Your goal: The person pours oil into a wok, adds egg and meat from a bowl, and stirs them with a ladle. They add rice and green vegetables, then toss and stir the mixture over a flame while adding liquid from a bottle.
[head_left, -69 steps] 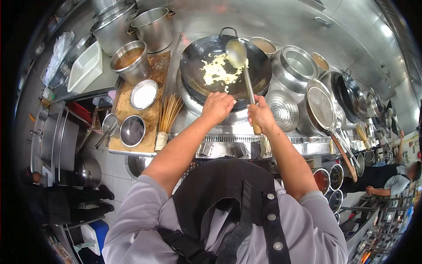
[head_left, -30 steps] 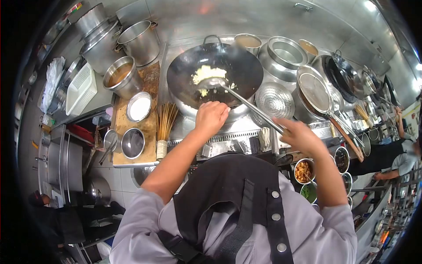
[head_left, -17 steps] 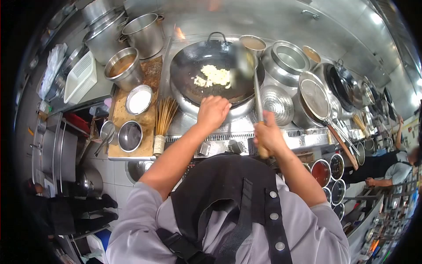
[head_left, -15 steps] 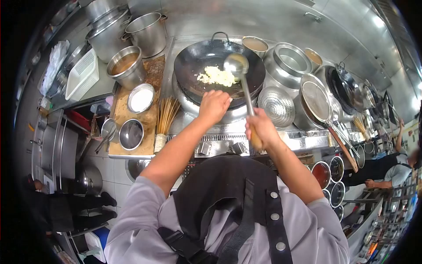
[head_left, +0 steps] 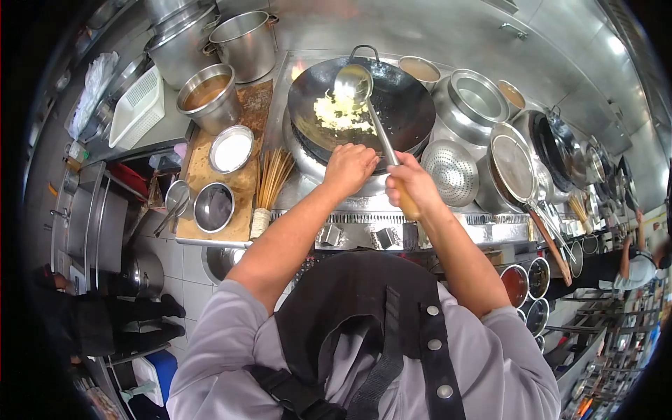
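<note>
A black wok [head_left: 413,105] sits on the stove, with loose pale yellow pieces of food [head_left: 336,113], like scrambled egg, inside. My left hand [head_left: 352,169] is closed at the wok's near edge; the part under its fingers is hidden. Wrapped round the wooden handle of a long steel ladle [head_left: 354,82] is my right hand [head_left: 411,186]. The ladle's bowl rests over the far side of the food, touching or nearly touching it.
Left of the wok, a wooden board [head_left: 246,115] carries a pot of brown liquid [head_left: 208,98], a bowl of white contents [head_left: 231,149] and a bamboo brush [head_left: 271,183]. A perforated strainer [head_left: 449,173] lies to the right. Flame [head_left: 297,70] shows behind the wok. Other people stand at both sides.
The ladle's bowl has swung left and away from me, from the food's right side to its far side. The food has shifted within the wok, and flame now shows at the back left.
</note>
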A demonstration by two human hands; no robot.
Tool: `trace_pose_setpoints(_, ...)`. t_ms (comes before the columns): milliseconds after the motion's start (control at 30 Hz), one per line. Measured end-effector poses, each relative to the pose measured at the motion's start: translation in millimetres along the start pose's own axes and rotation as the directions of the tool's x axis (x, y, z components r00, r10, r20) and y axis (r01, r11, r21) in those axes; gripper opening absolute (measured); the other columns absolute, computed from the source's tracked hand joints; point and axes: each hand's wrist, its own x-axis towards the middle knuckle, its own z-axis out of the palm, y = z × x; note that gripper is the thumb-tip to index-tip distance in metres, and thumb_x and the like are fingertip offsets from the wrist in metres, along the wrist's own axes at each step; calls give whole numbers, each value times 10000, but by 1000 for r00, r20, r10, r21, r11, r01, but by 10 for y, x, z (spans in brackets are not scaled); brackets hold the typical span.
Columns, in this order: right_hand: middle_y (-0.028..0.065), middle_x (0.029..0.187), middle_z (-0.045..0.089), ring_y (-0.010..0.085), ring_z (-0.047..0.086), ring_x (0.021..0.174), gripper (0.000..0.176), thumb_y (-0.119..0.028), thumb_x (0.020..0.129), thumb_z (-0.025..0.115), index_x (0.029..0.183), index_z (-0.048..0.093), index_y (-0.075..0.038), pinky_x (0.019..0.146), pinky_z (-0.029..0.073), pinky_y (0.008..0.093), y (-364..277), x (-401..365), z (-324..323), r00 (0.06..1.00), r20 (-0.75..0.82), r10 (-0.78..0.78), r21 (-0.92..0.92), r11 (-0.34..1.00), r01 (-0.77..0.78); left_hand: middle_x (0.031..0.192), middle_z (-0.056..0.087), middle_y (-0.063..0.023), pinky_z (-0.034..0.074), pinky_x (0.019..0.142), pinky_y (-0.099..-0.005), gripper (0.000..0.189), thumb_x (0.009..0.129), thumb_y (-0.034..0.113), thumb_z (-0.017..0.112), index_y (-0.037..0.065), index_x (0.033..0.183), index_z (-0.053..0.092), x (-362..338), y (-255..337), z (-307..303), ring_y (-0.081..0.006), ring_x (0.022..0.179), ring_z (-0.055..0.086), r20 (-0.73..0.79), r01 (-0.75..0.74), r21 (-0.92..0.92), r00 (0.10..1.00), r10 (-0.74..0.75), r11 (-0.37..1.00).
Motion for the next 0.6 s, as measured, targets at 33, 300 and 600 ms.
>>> trace_pose_setpoints(33,60,740,563,147,513,518,429,-118,968,583,1361,413,-124,427,424,299,19,-9,-139,993,113,41,268,961,-71,787,620,-79,460,737,-459,207,932,273,640,106,810,630,10,17,-14,-310,797,622,8,7,14,1000,-7,1000)
trace_pose_setpoints(300,48,720,553,149,533,497,415,-105,960,566,1352,429,-118,410,440,313,0,346,-189,995,-80,-60,24,998,62,782,625,-82,468,737,-459,232,940,294,632,108,803,616,21,17,-27,-310,807,631,33,23,35,999,-24,999)
trace_pose_setpoints(600,52,717,555,122,472,492,313,-150,982,599,1263,462,-151,398,374,273,153,52,-364,972,182,146,493,842,-218,769,618,-71,463,725,-464,225,931,284,652,111,793,609,-5,27,-1,-305,787,626,22,18,39,1000,-19,999)
